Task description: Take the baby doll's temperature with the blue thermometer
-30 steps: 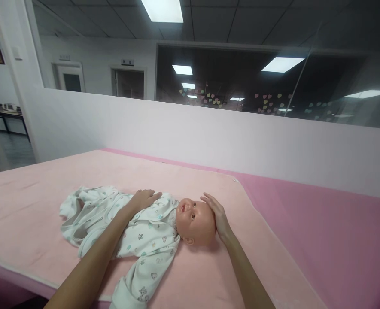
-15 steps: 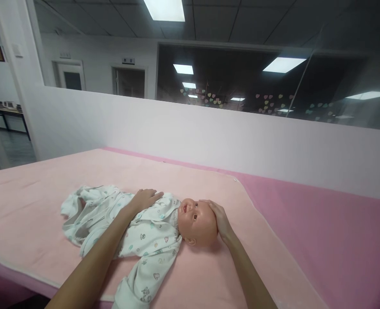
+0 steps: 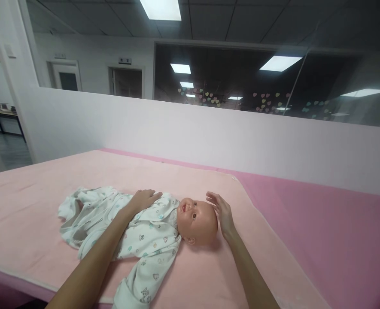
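A baby doll [image 3: 196,222] lies on its back on a pale pink mat [image 3: 209,279], its bald head toward the right. It wears a white patterned baby outfit [image 3: 147,236] whose leg part lies rumpled at the left. My left hand [image 3: 144,200] rests flat on the doll's chest, fingers stretched out, with nothing gripped. Beside the top of the doll's head, my right hand [image 3: 222,212] is raised with its fingers loosely bent and apart. Its fingertips hover near the forehead; whether the palm side still touches the head I cannot tell.
A low white wall [image 3: 190,133] runs behind the mat, with a dark window [image 3: 228,77] above it. Darker pink padding [image 3: 305,214] shows to the right of the mat. A table [image 3: 3,112] stands far off at the left.
My right hand has lifted its fingers off the doll's forehead and drawn slightly back to the right. My left hand stays on the chest. The camera view has shifted a little.
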`<state>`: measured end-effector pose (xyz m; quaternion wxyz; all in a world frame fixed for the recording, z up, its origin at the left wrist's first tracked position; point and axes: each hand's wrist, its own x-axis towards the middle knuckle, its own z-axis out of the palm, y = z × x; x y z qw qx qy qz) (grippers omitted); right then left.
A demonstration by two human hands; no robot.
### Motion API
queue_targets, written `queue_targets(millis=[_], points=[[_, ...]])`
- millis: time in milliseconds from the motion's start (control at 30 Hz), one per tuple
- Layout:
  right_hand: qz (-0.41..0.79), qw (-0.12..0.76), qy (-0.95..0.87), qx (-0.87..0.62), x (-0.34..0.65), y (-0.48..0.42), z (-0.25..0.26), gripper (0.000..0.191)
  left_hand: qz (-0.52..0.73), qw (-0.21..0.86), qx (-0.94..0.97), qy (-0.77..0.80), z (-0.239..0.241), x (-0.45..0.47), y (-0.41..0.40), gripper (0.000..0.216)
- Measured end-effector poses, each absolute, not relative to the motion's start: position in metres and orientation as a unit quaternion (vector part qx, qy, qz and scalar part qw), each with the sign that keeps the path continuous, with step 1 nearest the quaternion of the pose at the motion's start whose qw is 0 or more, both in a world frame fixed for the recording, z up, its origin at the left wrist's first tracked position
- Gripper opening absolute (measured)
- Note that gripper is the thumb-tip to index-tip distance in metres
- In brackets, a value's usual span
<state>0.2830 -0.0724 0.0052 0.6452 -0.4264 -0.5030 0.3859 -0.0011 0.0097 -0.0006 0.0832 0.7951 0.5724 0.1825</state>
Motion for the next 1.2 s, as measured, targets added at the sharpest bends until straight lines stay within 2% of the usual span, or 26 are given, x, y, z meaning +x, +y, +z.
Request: queue_targets(millis=[133, 333, 600, 800, 1000, 1100, 1200], points=[[0.384, 0.65, -0.506, -0.418, 0.282, -0.075, 0.008, 0.049, 0.178, 0.08, 0.798, 0.57, -0.002, -0.001, 0.01, 0.05], [0.433, 0.553, -0.576, -0.417, 0.27, -0.084, 0.015, 0.042, 0.18, 0.085, 0.795, 0.573, -0.001, -0.002, 0.01, 0.049], [0.432, 0.564, -0.566, -0.418, 0.271, -0.084, 0.014, 0.042, 0.175, 0.079, 0.798, 0.572, -0.001, -0.002, 0.011, 0.05], [0.413, 0.635, -0.515, -0.402, 0.281, -0.074, 0.007, 0.042, 0.185, 0.106, 0.795, 0.567, -0.002, -0.003, 0.012, 0.053], [0.385, 0.673, -0.481, -0.408, 0.285, -0.071, 0.004, 0.041, 0.232, 0.16, 0.778, 0.562, -0.007, -0.008, 0.018, 0.051], [0.403, 0.627, -0.52, -0.418, 0.278, -0.075, 0.006, 0.039, 0.267, 0.185, 0.767, 0.554, -0.006, -0.008, 0.018, 0.048], [0.417, 0.589, -0.549, -0.422, 0.271, -0.078, 0.008, 0.041, 0.374, 0.256, 0.735, 0.504, -0.002, -0.007, 0.012, 0.048]])
